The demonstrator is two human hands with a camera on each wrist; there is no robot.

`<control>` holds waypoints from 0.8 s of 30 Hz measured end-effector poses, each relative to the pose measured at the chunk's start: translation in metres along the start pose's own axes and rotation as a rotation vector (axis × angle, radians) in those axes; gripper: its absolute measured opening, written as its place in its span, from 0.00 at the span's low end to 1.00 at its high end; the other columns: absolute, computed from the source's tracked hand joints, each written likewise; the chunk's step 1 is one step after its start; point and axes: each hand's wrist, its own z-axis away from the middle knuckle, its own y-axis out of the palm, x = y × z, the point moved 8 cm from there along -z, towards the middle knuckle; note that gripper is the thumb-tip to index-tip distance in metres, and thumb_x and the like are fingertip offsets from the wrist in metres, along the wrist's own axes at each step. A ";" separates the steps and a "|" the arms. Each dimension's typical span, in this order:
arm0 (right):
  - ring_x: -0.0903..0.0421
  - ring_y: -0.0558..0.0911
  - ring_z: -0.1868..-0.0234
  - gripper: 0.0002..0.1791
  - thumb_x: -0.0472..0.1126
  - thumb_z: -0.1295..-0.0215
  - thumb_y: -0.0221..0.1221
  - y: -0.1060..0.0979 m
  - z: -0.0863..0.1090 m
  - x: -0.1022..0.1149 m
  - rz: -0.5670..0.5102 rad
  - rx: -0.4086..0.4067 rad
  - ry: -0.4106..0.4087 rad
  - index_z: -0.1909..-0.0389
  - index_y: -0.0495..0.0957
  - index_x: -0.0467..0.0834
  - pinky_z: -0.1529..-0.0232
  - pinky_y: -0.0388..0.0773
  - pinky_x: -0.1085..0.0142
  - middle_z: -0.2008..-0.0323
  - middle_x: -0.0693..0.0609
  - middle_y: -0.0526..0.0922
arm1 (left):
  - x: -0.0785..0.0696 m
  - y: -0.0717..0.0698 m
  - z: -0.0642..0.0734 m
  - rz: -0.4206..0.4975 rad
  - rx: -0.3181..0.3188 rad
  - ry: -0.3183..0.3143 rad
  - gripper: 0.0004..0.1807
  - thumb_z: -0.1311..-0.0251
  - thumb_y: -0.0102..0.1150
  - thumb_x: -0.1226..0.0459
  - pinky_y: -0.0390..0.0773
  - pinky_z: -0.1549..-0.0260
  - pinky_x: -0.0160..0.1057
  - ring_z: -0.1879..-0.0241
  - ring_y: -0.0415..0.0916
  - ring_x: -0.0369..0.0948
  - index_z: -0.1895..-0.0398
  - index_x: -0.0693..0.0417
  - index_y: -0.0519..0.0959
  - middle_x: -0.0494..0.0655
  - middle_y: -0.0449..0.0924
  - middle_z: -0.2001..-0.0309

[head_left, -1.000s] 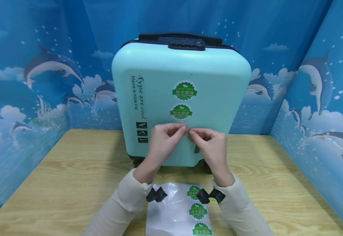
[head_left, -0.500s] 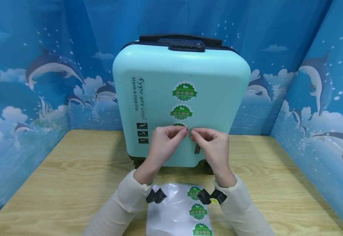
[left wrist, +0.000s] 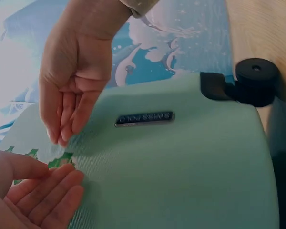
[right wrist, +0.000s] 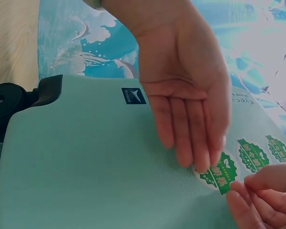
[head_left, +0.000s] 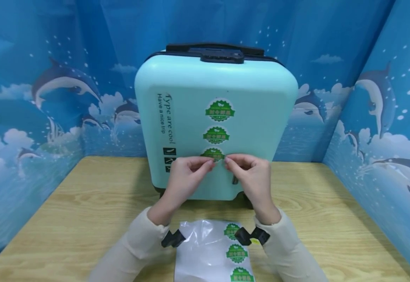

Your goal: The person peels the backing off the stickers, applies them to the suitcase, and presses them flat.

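A green scalloped sticker (head_left: 213, 153) with a white rim lies on the ribbed front of a mint-green suitcase (head_left: 258, 117), lowest in a column of three. My left hand (head_left: 188, 174) is at its lower left edge, fingertips overlapping it. In the right wrist view that hand's fingers (right wrist: 187, 126) look long and nearly straight. My right hand (head_left: 251, 172) is just off the sticker's right edge, thumb and forefinger tips close together. The left wrist view shows its fingers (left wrist: 66, 112) extended down toward the sticker. Part of the sticker's lower edge is hidden behind my left fingertips.
The suitcase stands upright on a wooden table (head_left: 95, 211), wheels (left wrist: 257, 78) below and a black handle (head_left: 222, 55) on top. Two matching stickers (head_left: 220, 111) sit above. A shiny sticker sheet (head_left: 205, 250) lies in front, several green stickers down its right side. Dolphin-printed curtains surround the table.
My left hand has moved left and slightly down, away from my right hand, uncovering most of the lowest sticker. The right hand has hardly moved.
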 end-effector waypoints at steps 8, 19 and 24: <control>0.48 0.83 0.76 0.06 0.38 0.42 0.65 -0.007 0.006 -0.001 0.048 0.045 -0.036 0.67 0.86 0.40 0.79 0.77 0.66 0.74 0.48 0.86 | 0.017 -0.017 0.015 -0.082 0.068 0.023 0.09 0.40 0.61 0.62 0.82 0.65 0.34 0.65 0.83 0.36 0.61 0.56 0.85 0.47 0.86 0.64; 0.63 0.79 0.78 0.04 0.35 0.43 0.65 -0.037 0.024 -0.024 0.262 0.115 -0.103 0.68 0.86 0.41 0.77 0.76 0.73 0.75 0.51 0.85 | 0.045 -0.051 0.039 -0.189 0.105 0.005 0.07 0.40 0.61 0.65 0.81 0.68 0.31 0.65 0.84 0.42 0.62 0.59 0.85 0.49 0.86 0.63; 0.67 0.80 0.76 0.04 0.32 0.45 0.65 -0.058 0.033 -0.040 0.381 0.136 -0.128 0.68 0.85 0.39 0.75 0.77 0.75 0.75 0.51 0.85 | 0.056 -0.080 0.045 -0.227 0.068 0.011 0.08 0.39 0.60 0.66 0.81 0.68 0.30 0.65 0.84 0.40 0.62 0.60 0.84 0.50 0.86 0.64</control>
